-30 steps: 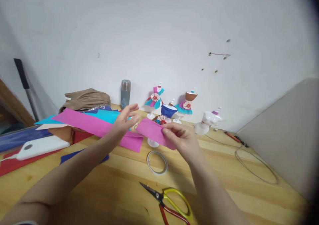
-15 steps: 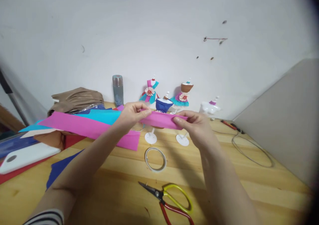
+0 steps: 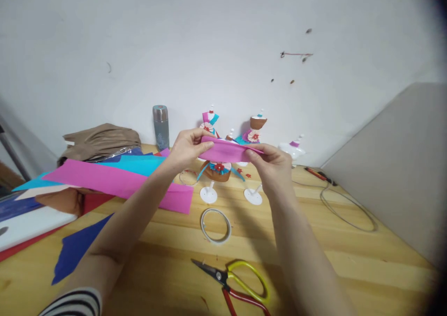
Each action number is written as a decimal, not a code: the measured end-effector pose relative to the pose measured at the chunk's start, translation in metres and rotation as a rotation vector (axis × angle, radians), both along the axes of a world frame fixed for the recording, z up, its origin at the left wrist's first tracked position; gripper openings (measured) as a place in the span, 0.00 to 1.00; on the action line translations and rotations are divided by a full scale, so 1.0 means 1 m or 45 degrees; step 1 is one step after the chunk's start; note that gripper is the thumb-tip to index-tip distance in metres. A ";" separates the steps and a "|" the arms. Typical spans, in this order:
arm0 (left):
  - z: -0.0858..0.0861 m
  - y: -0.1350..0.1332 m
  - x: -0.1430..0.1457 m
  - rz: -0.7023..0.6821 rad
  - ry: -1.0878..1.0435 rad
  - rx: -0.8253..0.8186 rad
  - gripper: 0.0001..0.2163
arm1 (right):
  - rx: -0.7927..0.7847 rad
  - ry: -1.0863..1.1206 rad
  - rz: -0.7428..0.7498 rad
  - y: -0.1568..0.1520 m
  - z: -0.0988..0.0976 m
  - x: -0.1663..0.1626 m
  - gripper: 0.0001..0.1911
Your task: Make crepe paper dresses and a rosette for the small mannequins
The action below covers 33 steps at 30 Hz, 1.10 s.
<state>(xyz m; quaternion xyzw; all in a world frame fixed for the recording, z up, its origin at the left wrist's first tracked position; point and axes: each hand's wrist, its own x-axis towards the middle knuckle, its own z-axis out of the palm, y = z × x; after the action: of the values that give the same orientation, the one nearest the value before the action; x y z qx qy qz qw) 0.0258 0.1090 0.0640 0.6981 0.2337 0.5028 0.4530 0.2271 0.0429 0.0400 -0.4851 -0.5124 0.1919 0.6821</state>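
Observation:
Both my hands hold a small pink paper strip [image 3: 225,151] up over the wooden table [image 3: 349,260]. My left hand [image 3: 188,147] pinches its left end and my right hand [image 3: 270,164] pinches its right end. Just behind and below the strip stands a small doll-dress figure [image 3: 216,171] on a white round stand [image 3: 208,195]. A ring of white tape [image 3: 215,225] lies on the table under my hands. Scissors with yellow and red handles [image 3: 240,283] lie nearer to me.
A long pink paper sheet [image 3: 115,183] lies at left over cyan, blue and red sheets. More dress figures [image 3: 256,132], a grey bottle [image 3: 160,127] and brown cloth [image 3: 99,141] stand by the wall. A wire loop [image 3: 345,211] lies at right beside a grey panel [image 3: 394,167].
My left hand came off the long sheet and took the strip's left end. Both hands lifted the strip higher and levelled it in front of the figures.

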 end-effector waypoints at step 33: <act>0.007 -0.006 -0.013 0.108 0.021 0.051 0.06 | 0.019 -0.017 -0.008 -0.016 0.004 -0.007 0.09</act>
<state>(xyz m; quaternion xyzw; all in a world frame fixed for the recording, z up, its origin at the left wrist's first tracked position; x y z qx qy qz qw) 0.0126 0.1026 0.0707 0.7005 0.2569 0.5204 0.4153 0.2205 0.0271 0.0436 -0.4829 -0.5171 0.1828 0.6827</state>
